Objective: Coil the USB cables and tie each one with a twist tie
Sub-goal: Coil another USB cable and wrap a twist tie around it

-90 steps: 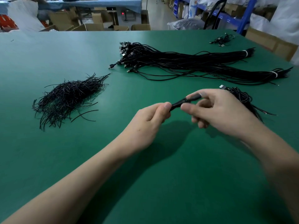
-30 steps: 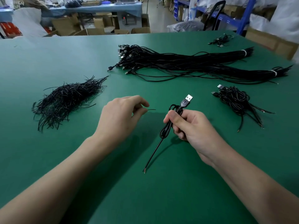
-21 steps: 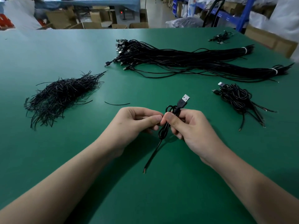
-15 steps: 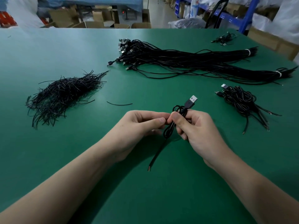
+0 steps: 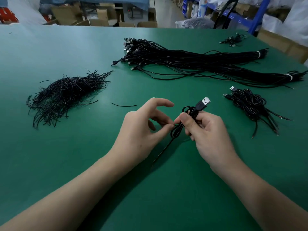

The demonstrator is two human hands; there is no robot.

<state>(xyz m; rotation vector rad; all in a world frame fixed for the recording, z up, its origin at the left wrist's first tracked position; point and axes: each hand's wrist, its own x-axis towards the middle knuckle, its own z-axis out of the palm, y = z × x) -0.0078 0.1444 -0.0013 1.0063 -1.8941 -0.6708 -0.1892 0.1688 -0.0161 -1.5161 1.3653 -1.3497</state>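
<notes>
Table (image 5: pixel 66 164): coiled cable (image 5: pixel 190 110) in R hand (image 5: pixel 208 130), L hand (image 5: pixel 138 129) pinching tie (image 5: pixel 174 125)

A wide green work table (image 5: pixel 50 50) fills the frame. Beyond its far edge stand open cardboard boxes (image 5: pixel 95 22) on a pale floor (image 5: pixel 164 14). Blue metal shelving (image 5: pixel 259 15) and white plastic sacks (image 5: pixel 298 12) occupy the upper right.

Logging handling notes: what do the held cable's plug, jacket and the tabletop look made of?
Plug: shiny silvery shell, likely metal; black body, likely plastic. Cable jacket: smooth black, probably flexible plastic, bending in loops. Tabletop: matte green, possibly rubber mat.
</notes>
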